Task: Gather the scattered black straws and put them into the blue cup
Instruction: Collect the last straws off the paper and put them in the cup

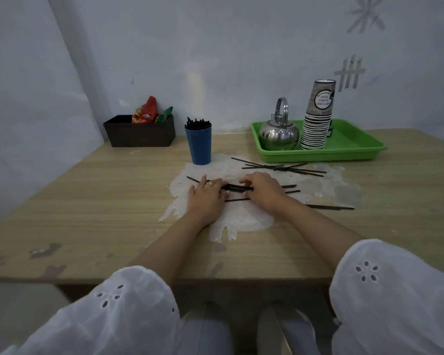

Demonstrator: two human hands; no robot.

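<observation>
Both hands are flat-ish on the table, fingers curled down over a little bundle of black straws (237, 187) squeezed between them. The left hand (207, 194), with one ring on it, presses the bundle's left end and the right hand (263, 187) covers the right end; can't tell how many straws are in that bundle, maybe four or five, and neither hand has lifted it off the surface. Loose ones poke out past the right hand, and a couple more straws (330, 207) lie beside the right forearm. A crisscrossed pile of thin straws (282, 167), roughly seven, lies farther back, just in front of one green plastic tray (354, 147).

The blue cup (199, 144) stands upright behind the left hand, tapered, already stuffed with straws. The tray carries one shiny metal kettle (278, 135) and one tall stack of paper cups (318, 116). A dark rectangular box (139, 131) with snack packets sits in the back left corner. The wood-grain table (87, 201) has a big worn whitish patch under the straws, and plenty of bare room left and near the front edge.
</observation>
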